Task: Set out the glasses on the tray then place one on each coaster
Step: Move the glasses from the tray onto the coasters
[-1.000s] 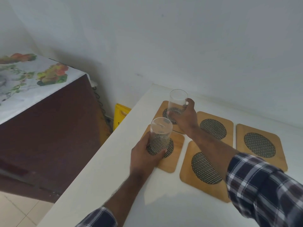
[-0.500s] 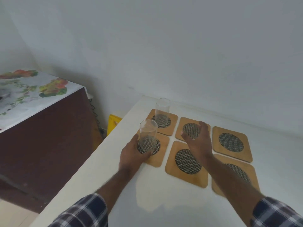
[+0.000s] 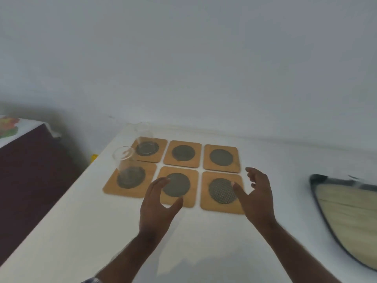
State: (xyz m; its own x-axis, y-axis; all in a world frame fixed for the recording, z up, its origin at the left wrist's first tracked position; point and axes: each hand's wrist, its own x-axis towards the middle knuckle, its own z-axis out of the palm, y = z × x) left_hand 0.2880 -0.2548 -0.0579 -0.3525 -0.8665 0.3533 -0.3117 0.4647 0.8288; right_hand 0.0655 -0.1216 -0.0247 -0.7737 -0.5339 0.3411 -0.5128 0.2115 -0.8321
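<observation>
Looking down on the white desk [image 3: 204, 242], I take the six wooden coasters [image 3: 184, 153] as my landmark. The tray [image 3: 350, 207] lies well to their right, only partly in view. My left hand [image 3: 158, 205] hovers empty and spread at their near edge; my right hand [image 3: 258, 196], fingers apart, holds nothing over the near-right coaster. One glass [image 3: 124, 168] stands on the near-left coaster, another glass [image 3: 144, 137] on the far-left.

Counter [image 3: 204, 248]: white, runs along the wall.
Wall [image 3: 183, 58]: plain, pale grey-white.
Dark cabinet [image 3: 30, 170]: left of the counter, lower.
Floral cloth [image 3: 9, 127]: covers the cabinet's top.
Yellow object [image 3: 94, 157]: small, between cabinet and counter; blurred.
</observation>
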